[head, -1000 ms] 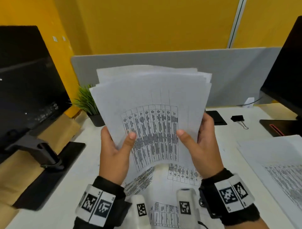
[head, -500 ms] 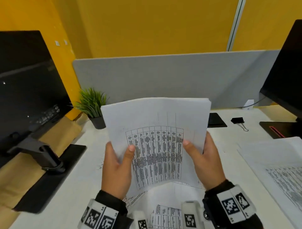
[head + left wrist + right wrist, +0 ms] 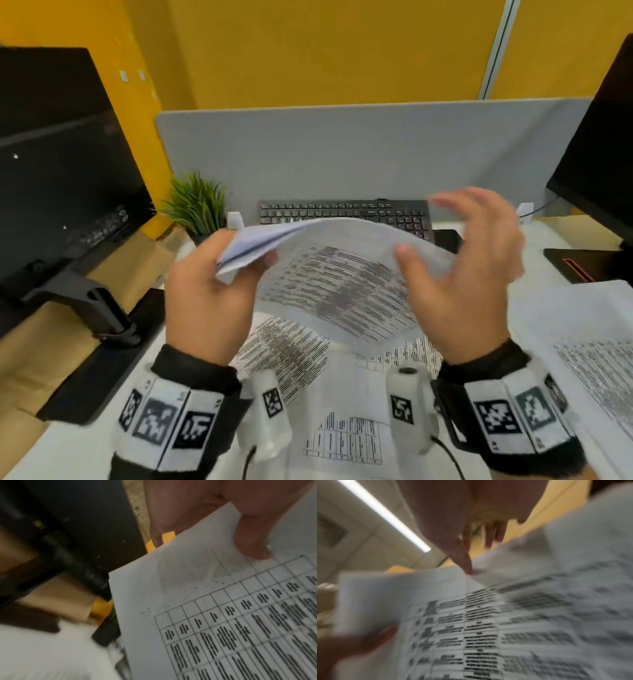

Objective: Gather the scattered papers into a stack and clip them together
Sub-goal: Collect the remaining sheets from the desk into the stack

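Note:
My left hand (image 3: pixel 239 263) grips the left edge of a stack of printed papers (image 3: pixel 342 284), thumb on top; the left wrist view shows the thumb (image 3: pixel 254 545) pressing on the papers (image 3: pixel 205 615). The stack lies tipped nearly flat above the desk. At the stack's right edge, my right hand (image 3: pixel 438 229) has its thumb on the top sheet and its fingers spread, raised and blurred. In the right wrist view a straight fingertip (image 3: pixel 467 568) touches the far edge of the papers (image 3: pixel 505 628). More printed sheets (image 3: pixel 284 353) lie on the desk below. The binder clip is hidden.
A black keyboard (image 3: pixel 342 214) sits behind the stack against a grey divider (image 3: pixel 342 154). A small plant (image 3: pixel 195 205) and a monitor on its stand (image 3: pixel 89 301) are at the left. Another monitor (image 3: pixel 599 154) and a pile of sheets (image 3: pixel 582 342) are at the right.
The stack has dropped from upright to nearly flat. My right hand's fingers have let go and spread out. The keyboard has come into sight.

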A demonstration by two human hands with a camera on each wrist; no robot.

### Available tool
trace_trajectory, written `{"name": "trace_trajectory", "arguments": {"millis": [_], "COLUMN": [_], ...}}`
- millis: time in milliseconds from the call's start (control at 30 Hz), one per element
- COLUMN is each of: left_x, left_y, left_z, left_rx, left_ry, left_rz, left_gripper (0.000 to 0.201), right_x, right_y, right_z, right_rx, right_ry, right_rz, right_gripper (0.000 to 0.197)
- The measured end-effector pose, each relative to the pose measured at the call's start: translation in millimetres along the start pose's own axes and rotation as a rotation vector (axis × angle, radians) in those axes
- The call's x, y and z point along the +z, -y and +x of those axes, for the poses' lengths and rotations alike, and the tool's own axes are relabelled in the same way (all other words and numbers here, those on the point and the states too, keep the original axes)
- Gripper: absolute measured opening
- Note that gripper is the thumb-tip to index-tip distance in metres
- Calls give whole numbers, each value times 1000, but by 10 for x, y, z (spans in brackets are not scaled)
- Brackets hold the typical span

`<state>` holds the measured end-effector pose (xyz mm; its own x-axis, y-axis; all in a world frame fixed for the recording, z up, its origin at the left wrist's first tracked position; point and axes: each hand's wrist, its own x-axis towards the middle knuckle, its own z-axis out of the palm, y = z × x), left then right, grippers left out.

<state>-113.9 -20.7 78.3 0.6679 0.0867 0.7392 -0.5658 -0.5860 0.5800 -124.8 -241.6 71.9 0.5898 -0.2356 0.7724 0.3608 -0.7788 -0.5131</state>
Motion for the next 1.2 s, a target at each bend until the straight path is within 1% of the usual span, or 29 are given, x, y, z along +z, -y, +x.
{"name": "trace_trajectory", "arguments": {"millis": [33,67,100,133,167,267,367,400,433,500,533,567,600,633,667,700,733,767,800,833,867,900,933,967,1000,1033,1067,1133,1200], "left_x": [11,21,37,61,88,189,282,307,331,352,347,329,307,282,248,223,199,185,171,164,158,161,171,181,202,231,261,311,368], "left_y": [63,121,193,247,304,402,461,475,484,505,497,484,448,388,297,200,83,-36,-103,-125,-109,-56,7,34,67,100,127,161,184], "left_z": [-69,-139,-220,-298,-373,-567,-707,-714,-703,-631,-576,-514,-445,-374,-305,-246,-190,-149,-117,-92,-75,-60,-41,-18,1,8,9,-21,-114], "left_rx": [-91,-194,-281,-351,-410,-524,-588,-613,-625,-620,-598,-553,-489,-417,-341,-255,-158,-57,33,106,134,108,19,-103,-218,-299,-331,-315,-324], "left_ry": [-8,-15,-17,-12,-10,-12,19,23,24,-3,-16,-19,-7,13,38,67,104,118,89,32,-50,-144,-198,-186,-128,-45,29,81,46], "left_rz": [-101,-209,-308,-383,-427,-483,-532,-526,-515,-463,-430,-398,-368,-344,-324,-290,-235,-172,-106,-49,-5,25,-13,-152,-339,-502,-577,-519,-468], "left_gripper": [38,46,46,41,36,31,60,60,53,34,27,24,24,24,23,19,13,9,11,18,35,60,86,103,105,95,77,41,29], "right_x": [-11,-21,-15,5,18,50,96,112,122,112,83,41,-4,-49,-74,-86,-79,-78,-93,-115,-147,-176,-200,-204,-176,-132,-81,22,145], "right_y": [-71,-131,-172,-221,-276,-377,-422,-434,-437,-403,-360,-302,-227,-143,-59,24,66,86,79,42,2,-22,-25,-30,-19,-3,11,1,-85], "right_z": [-29,-63,-93,-132,-163,-247,-383,-413,-419,-361,-312,-248,-177,-111,-43,32,105,181,239,285,320,345,352,342,324,297,259,176,28], "right_rx": [165,321,446,538,590,606,658,687,705,694,638,532,370,180,7,-124,-215,-263,-267,-234,-179,-116,-51,16,80,147,202,251,338], "right_ry": [-45,-14,53,107,133,142,204,219,228,222,184,112,39,19,75,177,285,363,404,415,380,326,274,233,206,185,160,111,105], "right_rz": [63,232,471,680,791,777,754,766,777,737,632,452,255,80,-53,-141,-172,-150,-82,12,115,211,320,453,606,742,823,820,783], "right_gripper": [64,79,86,83,77,53,38,36,37,45,54,64,75,84,89,87,77,57,35,19,12,10,11,14,16,16,16,19,22]}}
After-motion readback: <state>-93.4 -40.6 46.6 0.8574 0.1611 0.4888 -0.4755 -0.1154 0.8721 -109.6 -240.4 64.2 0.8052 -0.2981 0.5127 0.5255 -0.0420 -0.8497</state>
